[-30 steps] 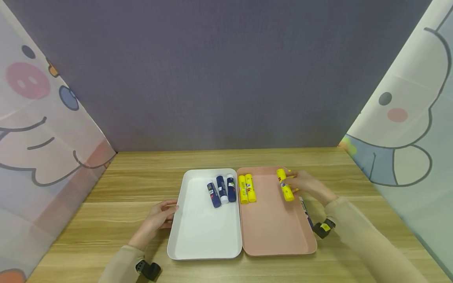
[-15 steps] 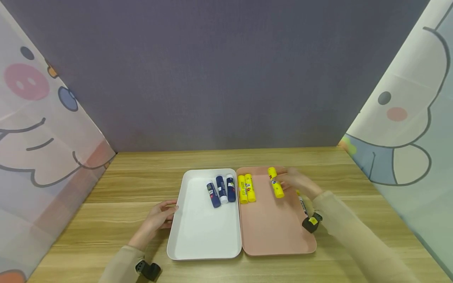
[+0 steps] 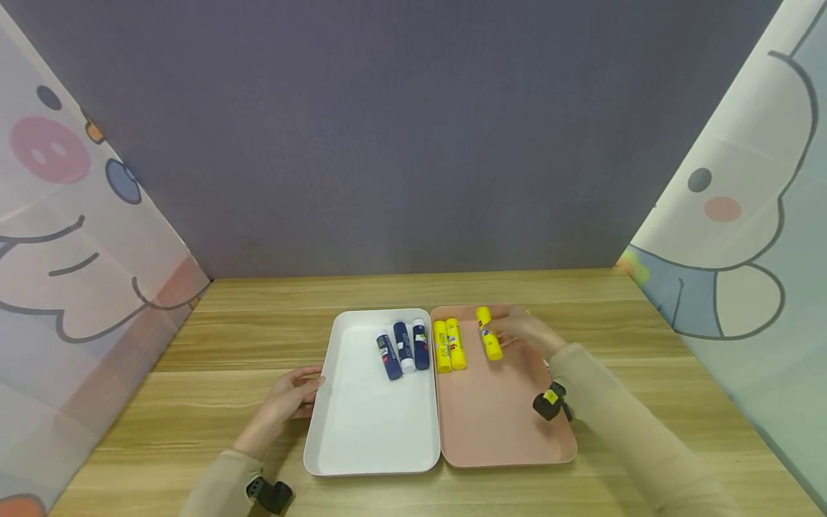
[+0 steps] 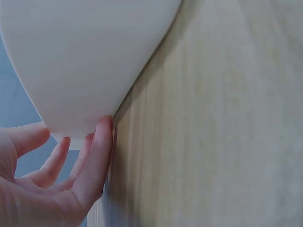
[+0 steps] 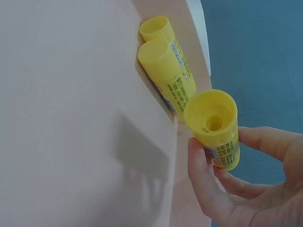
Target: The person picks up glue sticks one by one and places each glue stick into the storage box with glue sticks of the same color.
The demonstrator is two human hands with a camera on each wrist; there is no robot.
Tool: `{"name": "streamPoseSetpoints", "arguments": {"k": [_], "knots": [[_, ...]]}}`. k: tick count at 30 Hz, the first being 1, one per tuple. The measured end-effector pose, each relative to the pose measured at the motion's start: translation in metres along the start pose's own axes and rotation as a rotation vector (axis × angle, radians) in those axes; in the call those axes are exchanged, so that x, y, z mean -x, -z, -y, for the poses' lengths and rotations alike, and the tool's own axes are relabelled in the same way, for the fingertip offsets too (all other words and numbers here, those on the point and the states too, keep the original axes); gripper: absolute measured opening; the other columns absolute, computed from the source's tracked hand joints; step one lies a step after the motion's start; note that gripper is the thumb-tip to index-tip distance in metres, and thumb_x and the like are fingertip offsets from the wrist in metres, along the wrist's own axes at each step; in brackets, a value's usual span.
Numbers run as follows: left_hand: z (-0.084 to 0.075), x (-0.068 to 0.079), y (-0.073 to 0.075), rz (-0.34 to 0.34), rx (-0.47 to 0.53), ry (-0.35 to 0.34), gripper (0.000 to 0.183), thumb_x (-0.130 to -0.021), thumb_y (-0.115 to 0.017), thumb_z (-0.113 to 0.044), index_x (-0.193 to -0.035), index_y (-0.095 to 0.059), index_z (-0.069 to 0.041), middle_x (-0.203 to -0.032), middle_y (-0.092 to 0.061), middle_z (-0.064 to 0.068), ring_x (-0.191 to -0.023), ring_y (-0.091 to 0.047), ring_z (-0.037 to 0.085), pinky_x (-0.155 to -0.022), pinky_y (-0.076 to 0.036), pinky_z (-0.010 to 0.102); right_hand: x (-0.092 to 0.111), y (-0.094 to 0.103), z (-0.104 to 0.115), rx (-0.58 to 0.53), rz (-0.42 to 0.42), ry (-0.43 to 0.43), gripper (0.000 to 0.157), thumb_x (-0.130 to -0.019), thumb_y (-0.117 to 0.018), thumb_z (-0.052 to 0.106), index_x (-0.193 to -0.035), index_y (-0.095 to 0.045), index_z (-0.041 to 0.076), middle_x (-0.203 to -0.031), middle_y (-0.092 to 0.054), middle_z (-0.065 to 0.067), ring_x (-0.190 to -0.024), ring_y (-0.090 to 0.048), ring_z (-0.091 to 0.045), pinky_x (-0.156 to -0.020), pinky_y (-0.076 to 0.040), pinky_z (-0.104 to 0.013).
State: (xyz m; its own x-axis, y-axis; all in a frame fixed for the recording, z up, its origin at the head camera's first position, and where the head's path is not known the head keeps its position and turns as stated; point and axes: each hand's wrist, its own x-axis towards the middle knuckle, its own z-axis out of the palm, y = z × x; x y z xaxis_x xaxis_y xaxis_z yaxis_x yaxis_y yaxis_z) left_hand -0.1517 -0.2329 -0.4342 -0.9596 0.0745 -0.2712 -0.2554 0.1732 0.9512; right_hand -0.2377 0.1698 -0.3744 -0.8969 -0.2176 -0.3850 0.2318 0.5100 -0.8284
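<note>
My right hand [image 3: 522, 332] pinches a yellow glue stick [image 3: 491, 343] between thumb and fingers, above the back part of the pink tray [image 3: 497, 438]. In the right wrist view the held glue stick [image 5: 211, 116] is tilted, its hollow end facing the camera. Two more yellow glue sticks [image 3: 456, 345] lie side by side along that tray's left wall. On the other side, my left hand [image 3: 284, 402] touches the outer left wall of the white tray [image 3: 362, 438], its thumb near the rim [image 4: 45, 125]. Several dark blue glue sticks [image 3: 389, 356] lie in the white tray's upper right.
Both trays stand edge to edge on a wooden table [image 3: 258, 316]. Beyond the pink tray's right wall, small bits of other sticks show, mostly hidden by my right arm [image 3: 620, 416]. A grey panel [image 3: 413, 143] closes the back, with cartoon-printed sheets at both sides.
My right hand has carried the yellow glue stick left, from the pink tray's right wall toward the two lying there. My left hand and both trays have stayed in place.
</note>
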Motion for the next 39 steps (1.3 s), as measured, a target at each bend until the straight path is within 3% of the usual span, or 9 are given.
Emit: {"name": "streamPoseSetpoints", "arguments": {"k": [6,15,20,24,27,34,39], "knots": [[-0.002,-0.002,-0.004,-0.052,-0.014,0.058,0.047,-0.086,-0.056,-0.019,-0.124,-0.041,0.005,-0.096,-0.057,0.014,-0.073,-0.062,0.018,-0.062,-0.051,0.034,-0.01,-0.007,0.0,0.001,-0.047,-0.029,0.052,-0.084,-0.054,0.013,-0.131,-0.037,-0.002,-0.119,-0.05,-0.02,-0.079,-0.058,-0.021,-0.074,-0.049,-0.038],[-0.002,-0.003,-0.004,-0.064,-0.024,0.073,0.044,-0.088,-0.054,-0.016,-0.125,-0.04,0.005,-0.095,-0.057,0.012,-0.072,-0.062,0.018,-0.062,-0.051,0.034,-0.017,-0.014,-0.003,0.015,-0.152,-0.08,0.049,-0.078,-0.06,0.011,-0.124,-0.048,0.0,-0.083,-0.062,-0.008,-0.062,-0.057,-0.018,-0.063,-0.051,-0.034],[-0.002,-0.003,-0.004,-0.066,-0.023,0.075,0.045,-0.087,-0.055,-0.016,-0.124,-0.041,0.005,-0.095,-0.057,0.012,-0.073,-0.062,0.017,-0.062,-0.051,0.034,-0.022,-0.018,-0.005,-0.014,-0.155,-0.068,0.052,-0.078,-0.059,0.006,-0.129,-0.046,0.007,-0.078,-0.063,-0.004,-0.053,-0.051,-0.017,-0.054,-0.048,-0.031],[-0.003,-0.003,-0.004,-0.063,-0.026,0.072,0.046,-0.087,-0.055,-0.017,-0.124,-0.04,0.005,-0.095,-0.057,0.012,-0.073,-0.061,0.017,-0.063,-0.051,0.034,-0.026,-0.02,-0.006,0.008,-0.179,-0.108,0.043,-0.078,-0.061,0.008,-0.12,-0.053,0.002,-0.074,-0.061,-0.003,-0.056,-0.052,-0.017,-0.055,-0.049,-0.031],[-0.002,-0.003,-0.004,-0.06,-0.027,0.069,0.046,-0.087,-0.055,-0.017,-0.125,-0.04,0.005,-0.095,-0.057,0.013,-0.073,-0.062,0.018,-0.063,-0.051,0.035,-0.027,-0.021,-0.006,0.031,-0.198,-0.133,0.037,-0.077,-0.064,0.011,-0.112,-0.057,0.0,-0.076,-0.062,-0.007,-0.063,-0.056,-0.018,-0.058,-0.051,-0.033],[-0.003,-0.003,-0.005,-0.062,-0.022,0.076,0.044,-0.088,-0.054,-0.015,-0.124,-0.04,0.005,-0.096,-0.057,0.014,-0.073,-0.062,0.018,-0.063,-0.051,0.035,-0.027,-0.025,-0.008,-0.011,-0.224,-0.109,0.045,-0.074,-0.064,0.006,-0.118,-0.055,0.006,-0.095,-0.061,-0.012,-0.064,-0.059,-0.021,-0.058,-0.051,-0.034],[-0.003,-0.003,-0.005,-0.059,-0.023,0.075,0.045,-0.088,-0.054,-0.016,-0.124,-0.04,0.005,-0.096,-0.057,0.014,-0.073,-0.061,0.018,-0.063,-0.051,0.035,-0.028,-0.026,-0.007,-0.005,-0.165,-0.149,0.037,-0.079,-0.062,0.01,-0.112,-0.054,-0.002,-0.097,-0.062,-0.015,-0.072,-0.06,-0.023,-0.064,-0.051,-0.034]]}}
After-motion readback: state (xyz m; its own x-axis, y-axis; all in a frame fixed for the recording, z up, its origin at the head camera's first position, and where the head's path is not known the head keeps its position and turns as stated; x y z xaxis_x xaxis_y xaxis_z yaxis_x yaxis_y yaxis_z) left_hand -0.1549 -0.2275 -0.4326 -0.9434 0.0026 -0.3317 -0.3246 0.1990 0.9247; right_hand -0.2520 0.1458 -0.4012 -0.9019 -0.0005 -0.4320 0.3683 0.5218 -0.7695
